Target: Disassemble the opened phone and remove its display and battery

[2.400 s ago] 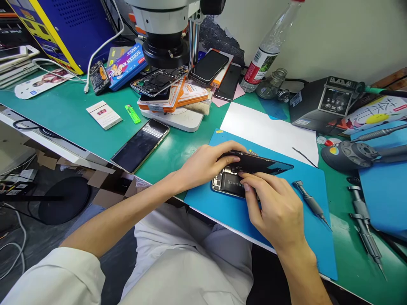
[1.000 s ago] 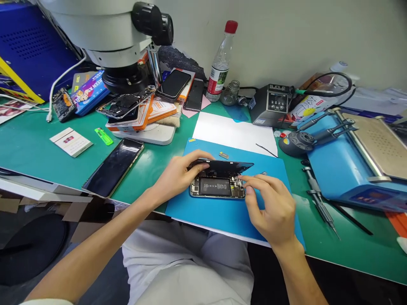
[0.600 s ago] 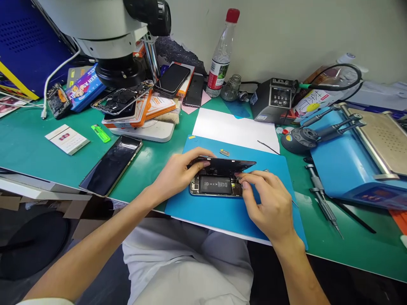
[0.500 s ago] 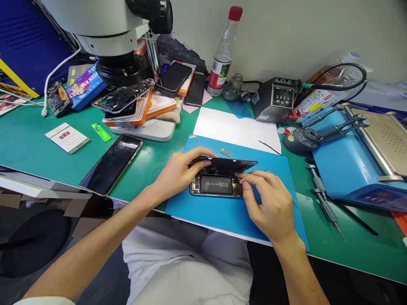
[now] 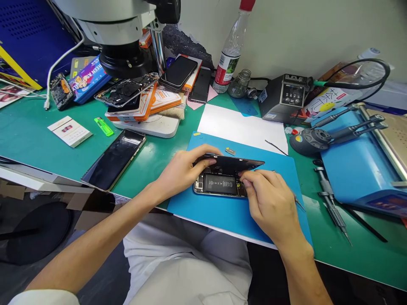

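Note:
An opened smartphone (image 5: pixel 199 185) lies on the blue mat, its black battery (image 5: pixel 220 184) showing. Above it, the phone's screen (image 5: pixel 243 163) is tilted up along the far long side. My left hand (image 5: pixel 186 171) is closed on the screen's left end, thumb on the inner face and fingers behind. At the right end of the phone, my right hand (image 5: pixel 273 199) has its thumb and index finger drawn together under the screen's edge; what they pinch is hidden. A thin pointed tool (image 5: pixel 299 203) sticks out past the right hand, mostly covered by it.
A small metal plate (image 5: pixel 230 151) lies on the blue mat (image 5: pixel 203 212). Left is another phone (image 5: pixel 116 159); above it hangs a microscope (image 5: pixel 117 38). To the right are a screwdriver (image 5: pixel 332 203), a tool stand (image 5: pixel 311 140) and a blue machine (image 5: pixel 352 169). A bottle (image 5: pixel 227 63) stands behind.
The whole view has shifted slightly, so things sit further right. Both hands keep their places on the phone, with only small finger movement at the right. More of the thin tool shows.

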Demonstrator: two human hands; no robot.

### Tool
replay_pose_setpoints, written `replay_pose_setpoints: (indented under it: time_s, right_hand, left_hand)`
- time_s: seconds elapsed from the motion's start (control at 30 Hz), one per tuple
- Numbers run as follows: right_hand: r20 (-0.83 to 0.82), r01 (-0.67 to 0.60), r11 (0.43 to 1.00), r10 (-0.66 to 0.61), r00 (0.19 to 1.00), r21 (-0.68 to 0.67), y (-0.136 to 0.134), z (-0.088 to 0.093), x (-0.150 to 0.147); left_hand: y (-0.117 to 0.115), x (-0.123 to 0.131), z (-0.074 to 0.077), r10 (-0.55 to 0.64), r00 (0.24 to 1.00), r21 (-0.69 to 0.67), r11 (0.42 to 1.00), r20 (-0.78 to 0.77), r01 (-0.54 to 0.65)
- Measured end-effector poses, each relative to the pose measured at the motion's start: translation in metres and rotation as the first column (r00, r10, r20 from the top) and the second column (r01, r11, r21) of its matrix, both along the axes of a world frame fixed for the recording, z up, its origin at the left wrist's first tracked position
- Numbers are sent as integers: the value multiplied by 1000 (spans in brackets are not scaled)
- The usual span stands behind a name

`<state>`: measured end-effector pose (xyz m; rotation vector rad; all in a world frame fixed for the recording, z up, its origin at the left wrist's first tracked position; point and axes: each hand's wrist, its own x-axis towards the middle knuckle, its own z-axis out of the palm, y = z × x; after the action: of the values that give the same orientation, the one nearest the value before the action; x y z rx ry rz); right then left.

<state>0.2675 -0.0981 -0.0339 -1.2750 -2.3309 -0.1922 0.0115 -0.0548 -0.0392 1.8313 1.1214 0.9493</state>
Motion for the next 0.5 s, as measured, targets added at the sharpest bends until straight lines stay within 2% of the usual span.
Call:
replay_pose_setpoints:
  time_s: [0.33, 0.5]
  right_hand:
    - [137, -54, 999, 54, 989, 0, 6, 5, -4]
    - [7, 6, 1000, -6, 1000, -16, 1, 1, 4]
  left_hand:
    - [0, 0, 3, 2, 999, 3, 1000, 34, -2]
    - [0, 0, 3, 12, 999, -9, 1000, 37, -11]
